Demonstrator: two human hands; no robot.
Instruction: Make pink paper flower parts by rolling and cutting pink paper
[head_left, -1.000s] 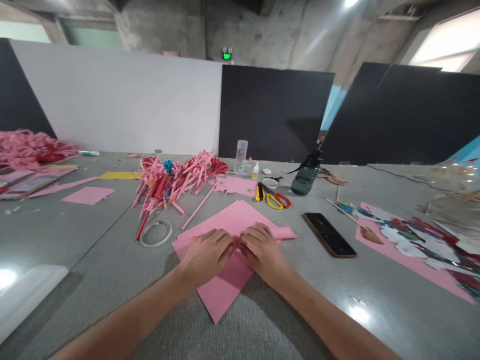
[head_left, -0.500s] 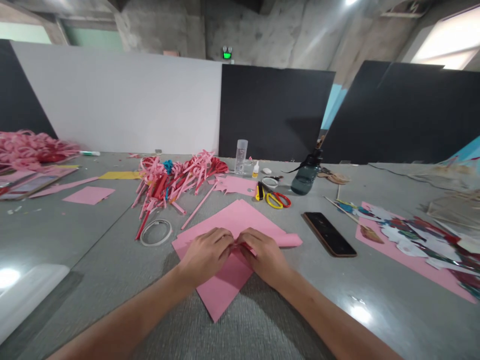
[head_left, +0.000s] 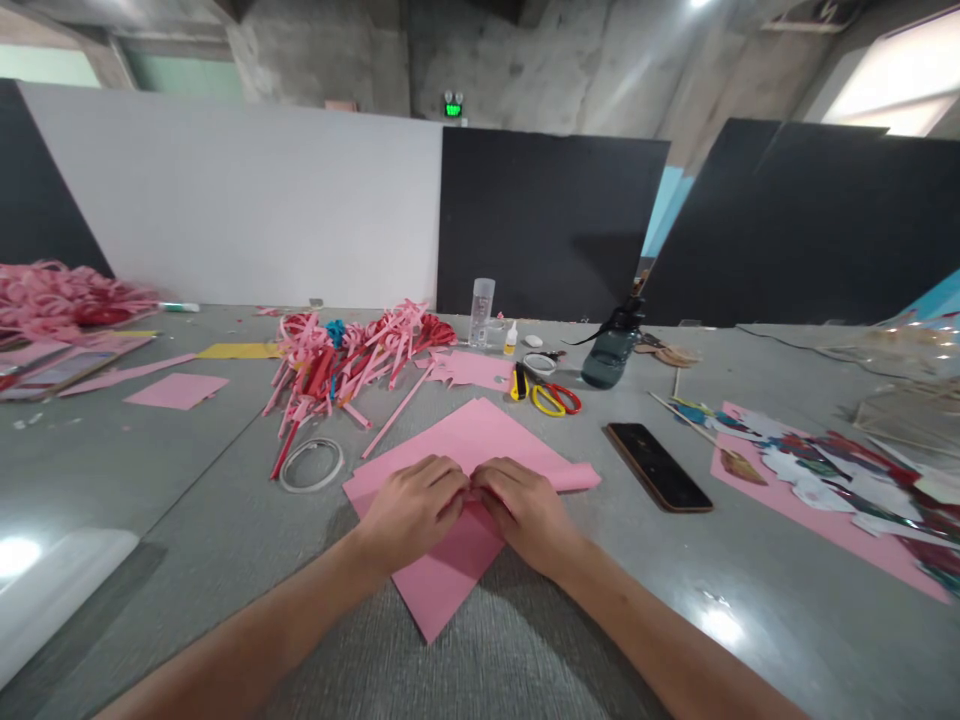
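Note:
Several sheets of pink paper [head_left: 450,585] lie turned cornerwise on the grey table, one corner toward me. My left hand [head_left: 416,505] and my right hand [head_left: 525,505] meet over their middle, fingertips pinched together on the pink paper. To the right of my right hand, a rolled end of the paper [head_left: 577,477] sticks out past the sheets' edge. My palms and fingers hide most of the roll. A thin pink paper strip [head_left: 397,410] lies beyond the sheets on the left.
Behind the paper lie yellow-and-red scissors [head_left: 555,400], a glue bottle [head_left: 511,340] and a clear cylinder [head_left: 481,312]. A phone [head_left: 658,468] is to the right, a white tape ring [head_left: 311,466] to the left. Pink and red paper strips [head_left: 352,360] are heaped at the back left.
The rolled end at the right has shifted very slightly left. Both hands stay pinched at nearly the same spot.

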